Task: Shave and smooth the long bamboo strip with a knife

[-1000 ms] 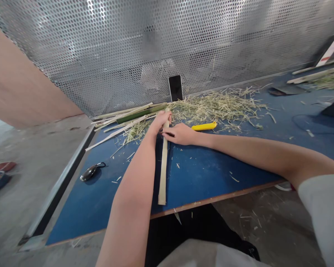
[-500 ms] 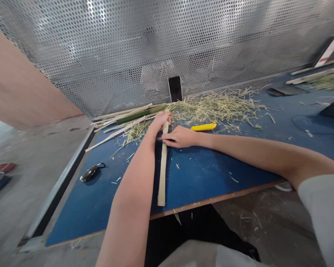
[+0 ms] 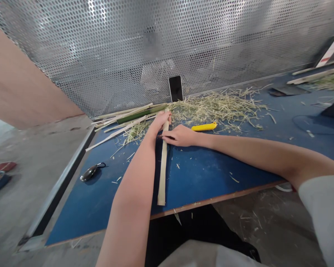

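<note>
A pale, flat bamboo strip (image 3: 162, 174) lies lengthwise on the blue table, its near end close to the front edge. My left hand (image 3: 162, 119) is closed around its far part. Over the strip, just nearer to me, my right hand (image 3: 180, 135) is closed in a pinch. A small dark tip shows at its fingertips on the strip's left side; what it belongs to is hidden. Beyond my right wrist lies a yellow-handled cutter (image 3: 204, 127), touched by neither hand.
Bamboo shavings (image 3: 217, 107) are heaped at the back. Split bamboo pieces (image 3: 139, 116) lie behind my left hand. A phone (image 3: 175, 89) leans on the perforated metal screen (image 3: 108, 66). A shiny dark oval object with a loop (image 3: 89, 173) rests at left on the table (image 3: 80, 211).
My right hand has shifted very slightly away from me along the strip. My left hand and the bamboo strip stay almost in place.
</note>
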